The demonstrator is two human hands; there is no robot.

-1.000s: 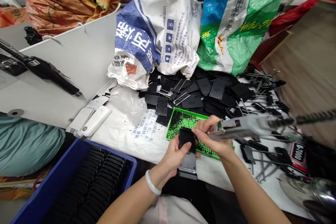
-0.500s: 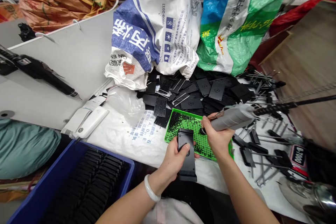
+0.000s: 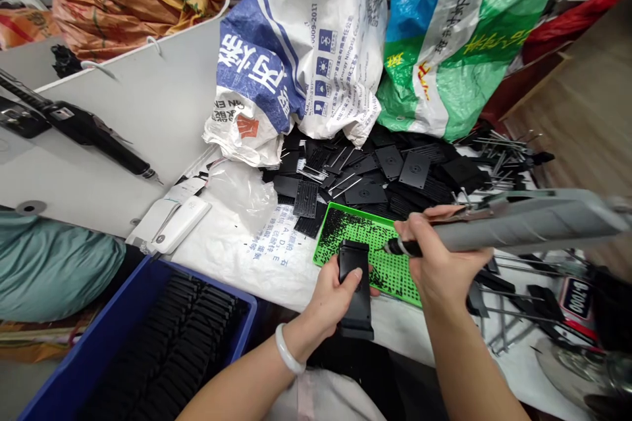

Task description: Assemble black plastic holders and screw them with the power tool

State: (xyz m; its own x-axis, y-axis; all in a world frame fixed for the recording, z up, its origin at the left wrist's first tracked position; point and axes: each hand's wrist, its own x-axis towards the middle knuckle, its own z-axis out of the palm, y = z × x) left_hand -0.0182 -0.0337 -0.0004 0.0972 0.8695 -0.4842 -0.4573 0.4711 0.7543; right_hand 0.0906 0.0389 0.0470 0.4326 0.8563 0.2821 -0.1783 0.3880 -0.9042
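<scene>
White-sheeted bench (image 3: 227, 256): loose black plates (image 3: 415, 170) piled behind the green tray (image 3: 382, 230). Your left hand (image 3: 333, 295) grips one black assembly (image 3: 359, 309) before the tray; your right hand (image 3: 442, 266) holds the grey driver (image 3: 533, 225), tip clear. Blue crate (image 3: 251, 316) rows look finished; piled plates likely remain.

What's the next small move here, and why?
Probably bring the grey driver's tip across to the upper end of the black part: the right grip holds the grey driver with its tip pointing that way but apart from it, and the left grip holds the part. Whether the tip carries a piece is too small to tell.
</scene>
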